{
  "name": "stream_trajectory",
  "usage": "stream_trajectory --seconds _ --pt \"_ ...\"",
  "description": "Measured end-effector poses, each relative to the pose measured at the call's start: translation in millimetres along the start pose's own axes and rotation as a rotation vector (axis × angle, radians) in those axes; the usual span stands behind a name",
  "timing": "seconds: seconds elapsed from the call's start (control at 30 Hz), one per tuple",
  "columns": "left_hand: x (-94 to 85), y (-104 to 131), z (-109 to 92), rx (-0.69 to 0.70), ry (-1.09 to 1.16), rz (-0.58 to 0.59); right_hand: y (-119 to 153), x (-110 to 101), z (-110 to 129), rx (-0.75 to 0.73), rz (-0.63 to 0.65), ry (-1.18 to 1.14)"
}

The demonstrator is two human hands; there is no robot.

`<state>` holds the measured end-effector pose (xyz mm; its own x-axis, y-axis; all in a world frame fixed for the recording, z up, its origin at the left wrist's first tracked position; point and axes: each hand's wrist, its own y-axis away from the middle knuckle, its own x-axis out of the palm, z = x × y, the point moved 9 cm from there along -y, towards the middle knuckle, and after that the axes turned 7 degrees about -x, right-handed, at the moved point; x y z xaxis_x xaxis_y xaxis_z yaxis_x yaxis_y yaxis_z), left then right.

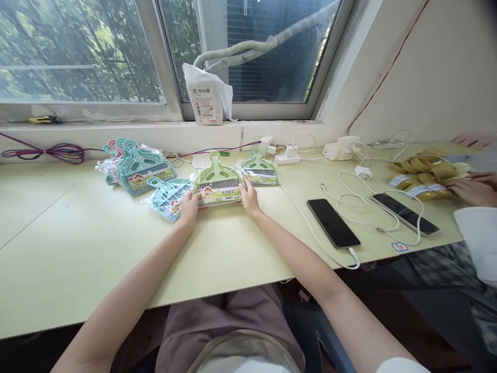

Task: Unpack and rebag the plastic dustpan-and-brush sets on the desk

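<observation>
A green dustpan set (218, 181) in clear wrap, with a brush and a printed label, is held upright between both hands over the table. My left hand (189, 208) grips its left lower edge, and my right hand (249, 198) grips the right edge. Just left of it lies a smaller light-blue wrapped set (169, 194), close to my left hand. Behind my right hand is a teal wrapped set (258, 170). Farther left, several teal and pink wrapped sets (142, 168) lean together in a pile.
The pale table (97, 259) carries a phone (334, 223) on a white cable, another phone (406, 212), chargers and tangled cords on the right. At the far right, a person's hands (471, 189) touch yellowish bundles (421, 176). Coiled wires (64, 153) lie back left.
</observation>
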<state>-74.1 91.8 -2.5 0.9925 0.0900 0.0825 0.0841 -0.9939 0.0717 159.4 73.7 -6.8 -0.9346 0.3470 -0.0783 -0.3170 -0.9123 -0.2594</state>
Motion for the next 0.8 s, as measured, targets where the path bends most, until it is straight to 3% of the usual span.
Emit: stream_trajectory --seconds 0.23,0.8 --pt "-8.0 -1 -3 0.047 -0.065 -0.039 2 4 9 -0.072 0.076 0.077" --pt "-9.5 1 -4 0.05 -0.102 -0.068 4 6 12 -0.105 0.07 0.059"
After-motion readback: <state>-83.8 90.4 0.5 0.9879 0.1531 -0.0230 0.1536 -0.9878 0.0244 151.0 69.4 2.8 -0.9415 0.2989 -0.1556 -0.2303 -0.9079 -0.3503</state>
